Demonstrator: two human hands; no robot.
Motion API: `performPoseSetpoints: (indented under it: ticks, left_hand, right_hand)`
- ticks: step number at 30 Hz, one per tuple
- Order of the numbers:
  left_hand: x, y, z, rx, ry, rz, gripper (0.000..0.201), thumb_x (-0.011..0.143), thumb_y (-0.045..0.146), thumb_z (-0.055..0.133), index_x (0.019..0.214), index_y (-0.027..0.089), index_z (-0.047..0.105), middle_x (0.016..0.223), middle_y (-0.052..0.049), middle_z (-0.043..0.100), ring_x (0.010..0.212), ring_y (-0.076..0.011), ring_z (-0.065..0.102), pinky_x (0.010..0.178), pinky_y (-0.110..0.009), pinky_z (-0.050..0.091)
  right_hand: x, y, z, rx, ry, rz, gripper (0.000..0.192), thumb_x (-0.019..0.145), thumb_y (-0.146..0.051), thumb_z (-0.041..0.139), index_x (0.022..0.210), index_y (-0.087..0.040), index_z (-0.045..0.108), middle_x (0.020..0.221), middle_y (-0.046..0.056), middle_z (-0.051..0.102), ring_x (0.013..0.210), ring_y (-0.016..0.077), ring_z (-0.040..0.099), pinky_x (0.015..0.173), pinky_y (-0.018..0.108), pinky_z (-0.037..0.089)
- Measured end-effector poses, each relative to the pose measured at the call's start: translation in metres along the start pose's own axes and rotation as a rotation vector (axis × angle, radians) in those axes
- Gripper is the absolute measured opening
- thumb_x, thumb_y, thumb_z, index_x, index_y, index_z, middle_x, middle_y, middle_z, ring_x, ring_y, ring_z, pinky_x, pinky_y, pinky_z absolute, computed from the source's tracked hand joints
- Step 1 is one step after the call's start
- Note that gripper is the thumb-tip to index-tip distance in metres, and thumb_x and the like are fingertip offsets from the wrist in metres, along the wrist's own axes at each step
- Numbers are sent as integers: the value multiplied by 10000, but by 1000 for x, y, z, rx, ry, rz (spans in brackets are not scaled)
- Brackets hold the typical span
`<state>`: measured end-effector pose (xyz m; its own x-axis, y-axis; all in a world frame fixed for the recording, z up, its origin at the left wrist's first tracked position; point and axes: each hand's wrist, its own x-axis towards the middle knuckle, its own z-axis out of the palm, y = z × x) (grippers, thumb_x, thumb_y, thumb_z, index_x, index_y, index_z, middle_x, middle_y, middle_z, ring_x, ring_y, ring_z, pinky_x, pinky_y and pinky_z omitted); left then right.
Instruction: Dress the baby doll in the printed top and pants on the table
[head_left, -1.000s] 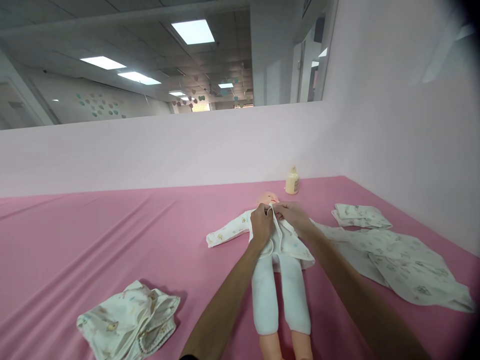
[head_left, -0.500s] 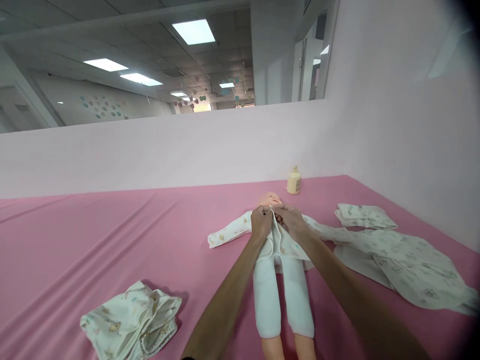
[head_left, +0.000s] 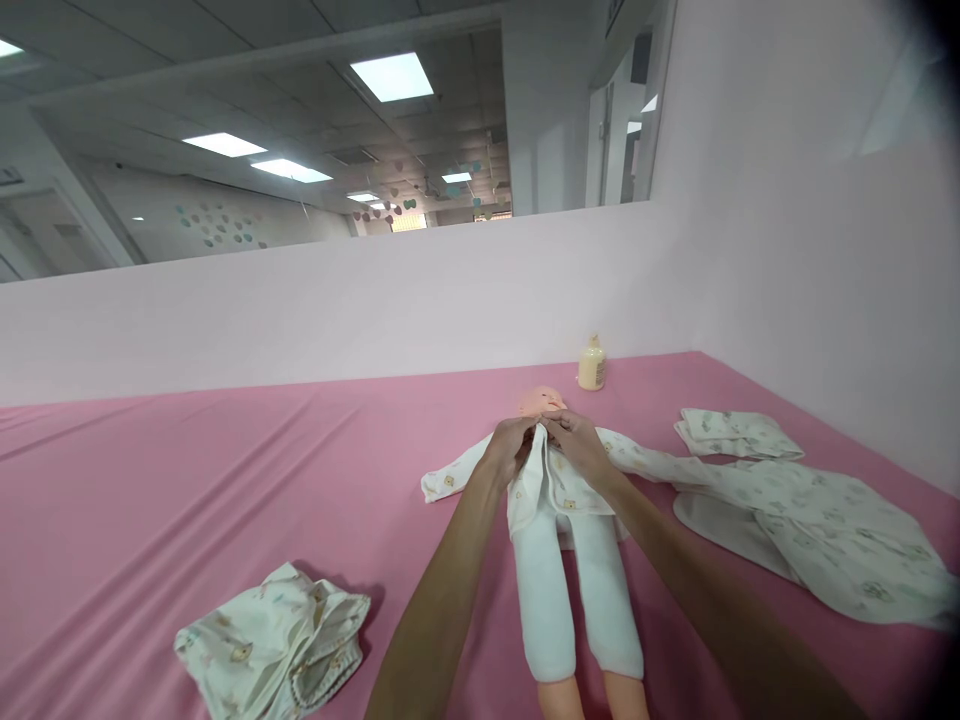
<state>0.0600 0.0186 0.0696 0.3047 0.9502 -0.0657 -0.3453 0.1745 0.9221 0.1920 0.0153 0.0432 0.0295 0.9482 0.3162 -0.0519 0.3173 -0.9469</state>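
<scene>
A baby doll (head_left: 559,520) lies on its back on the pink-sheeted bench (head_left: 187,480), head toward the far wall, bare plastic shins sticking out of soft white fleecy leggings (head_left: 574,590). It wears a thin cotton jacket (head_left: 551,480) printed with small bears, one sleeve stretched flat to the left. Both hands meet at the doll's neck: the left hand (head_left: 508,447) and the right hand (head_left: 574,445) each pinch an edge of the jacket's front opening, fingertips drawn close together (whether they grip a snap or a tie is too small to tell). A limp printed garment (head_left: 817,525) spreads in flat folds to the right of the doll, just past a neatly folded cloth (head_left: 735,432). Near the front left sits a crumpled printed garment (head_left: 274,640) with a scalloped hem. A rounded cream bottle (head_left: 591,364) stands upright beyond the doll's head, near the pale wall.
</scene>
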Motion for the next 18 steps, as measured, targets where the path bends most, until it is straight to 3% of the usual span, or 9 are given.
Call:
performPoseSetpoints:
  ticks: [3, 11, 14, 18]
  left_hand:
    - [-1, -1, -1, -7, -38, 13, 170, 743, 235, 737, 813, 85, 704, 768, -82, 698, 701, -149, 622, 731, -291, 483]
    - [-7, 4, 1, 109, -47, 41, 242, 744, 334, 744, 763, 98, 693, 671, -72, 665, 659, -154, 603, 708, -300, 473]
    - [-7, 5, 1, 227, -17, 53, 214, 786, 320, 683, 705, 123, 654, 582, -24, 600, 547, -114, 518, 610, -267, 431]
    - [-1, 2, -3, 371, 17, 71, 250, 810, 275, 632, 607, 149, 560, 476, 39, 446, 433, -67, 337, 471, -230, 268]
  right_hand:
    - [-1, 1, -4, -63, -32, -30, 308, 815, -454, 615, 949, -195, 714, 899, 35, 699, 800, 168, 593, 768, 299, 458]
    - [-1, 3, -10, -166, -91, -12, 328, 851, -494, 552, 836, -195, 686, 670, -19, 542, 604, 126, 431, 600, 259, 361]
    - [-1, 3, -10, -203, -106, -21, 327, 859, -474, 534, 895, -194, 700, 663, -23, 530, 599, 126, 417, 592, 259, 347]
    - [-2, 0, -9, -292, -144, -51, 340, 892, -401, 474, 1037, -195, 703, 674, -21, 553, 598, 136, 438, 600, 266, 355]
